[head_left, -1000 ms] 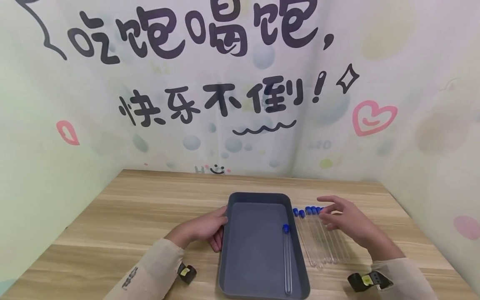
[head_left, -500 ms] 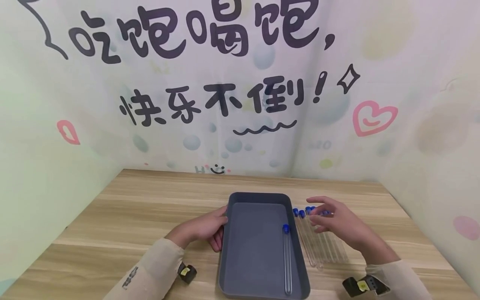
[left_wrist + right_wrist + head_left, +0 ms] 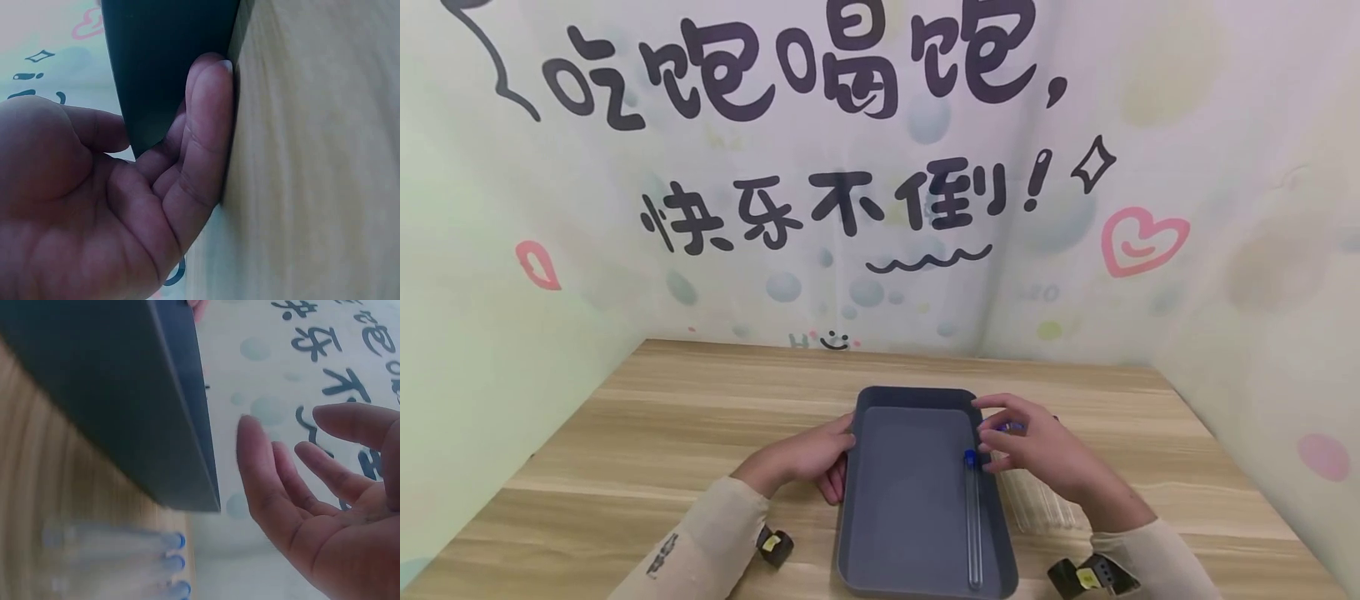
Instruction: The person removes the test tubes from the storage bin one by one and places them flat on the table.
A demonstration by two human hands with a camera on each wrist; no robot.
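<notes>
A dark grey rectangular tray lies on the table in the head view. One clear test tube with a blue cap lies lengthwise inside it, along the right wall. My left hand holds the tray's left side; in the left wrist view the fingers press the outer wall and the thumb meets the rim. Over the tray's right rim is my right hand, fingers apart and loosely bent, holding nothing. Several more blue-capped test tubes lie on the table right of the tray, partly hidden beneath that hand.
The wood-grain table reaches back to a printed wall cloth. Pale side walls stand left and right. Each wrist carries a small black camera, such as the left one.
My right hand has moved left from above the tubes on the table to the tray's right rim. My left hand and the tube in the tray have stayed in place.
</notes>
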